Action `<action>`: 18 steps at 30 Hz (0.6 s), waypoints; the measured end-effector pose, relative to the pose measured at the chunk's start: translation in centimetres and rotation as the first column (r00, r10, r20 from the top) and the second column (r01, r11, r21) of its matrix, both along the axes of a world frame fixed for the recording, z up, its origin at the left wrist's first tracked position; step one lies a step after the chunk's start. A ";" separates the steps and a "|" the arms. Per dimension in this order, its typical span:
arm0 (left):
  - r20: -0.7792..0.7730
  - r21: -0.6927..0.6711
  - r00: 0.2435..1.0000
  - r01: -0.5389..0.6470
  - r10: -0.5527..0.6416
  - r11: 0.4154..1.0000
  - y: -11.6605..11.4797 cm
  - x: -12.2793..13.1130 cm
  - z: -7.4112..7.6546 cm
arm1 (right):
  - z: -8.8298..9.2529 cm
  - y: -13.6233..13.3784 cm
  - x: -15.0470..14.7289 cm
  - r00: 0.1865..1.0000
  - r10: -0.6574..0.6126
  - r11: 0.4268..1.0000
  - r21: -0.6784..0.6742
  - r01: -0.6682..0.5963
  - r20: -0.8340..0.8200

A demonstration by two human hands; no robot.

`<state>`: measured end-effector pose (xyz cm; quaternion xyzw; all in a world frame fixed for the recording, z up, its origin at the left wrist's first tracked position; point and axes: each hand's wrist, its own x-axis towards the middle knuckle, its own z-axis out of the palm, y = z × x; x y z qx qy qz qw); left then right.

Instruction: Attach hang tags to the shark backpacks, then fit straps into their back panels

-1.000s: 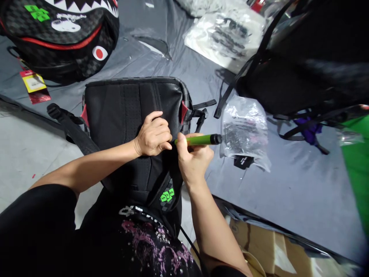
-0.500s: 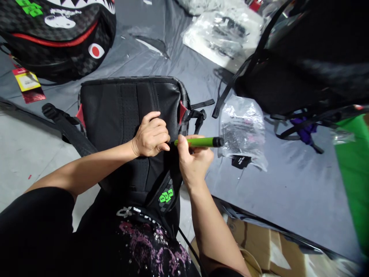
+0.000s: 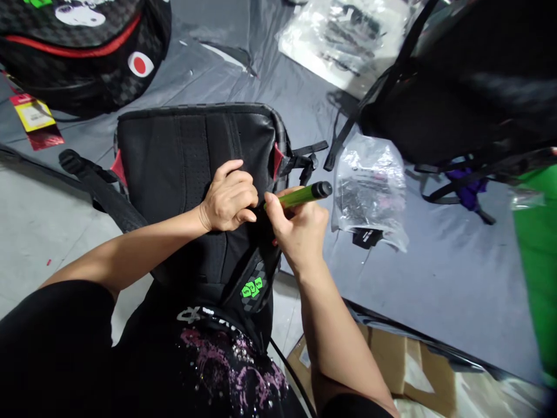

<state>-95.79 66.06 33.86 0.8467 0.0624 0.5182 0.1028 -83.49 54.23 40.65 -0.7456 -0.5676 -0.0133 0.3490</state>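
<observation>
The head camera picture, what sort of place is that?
Maybe a workshop or storeroom for bags. A black backpack lies partly on a grey table, near a checkered bag with a tag, and brown cardboard shows below.

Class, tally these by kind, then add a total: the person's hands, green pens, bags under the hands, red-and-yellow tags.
Left hand and right hand: 2
Green pen: 1
Black bag under the hands: 1
Red-and-yellow tag: 1
Total: 5
</observation>
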 end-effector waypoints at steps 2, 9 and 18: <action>0.002 -0.010 1.000 0.006 -0.006 1.000 0.0 0.0 0.1 | 0.0 0.0 0.0 1.000 -0.023 1.000 -0.002 0.023 0.005; -0.044 -0.026 0.999 -0.017 0.015 1.000 0.0 -0.1 -0.1 | 0.1 0.1 0.1 0.998 -0.037 0.999 -0.020 0.036 -0.052; -0.056 -0.028 0.998 -0.030 0.028 0.999 0.0 -0.1 -0.3 | 0.3 -0.2 0.2 0.997 -0.044 0.999 -0.022 0.042 -0.059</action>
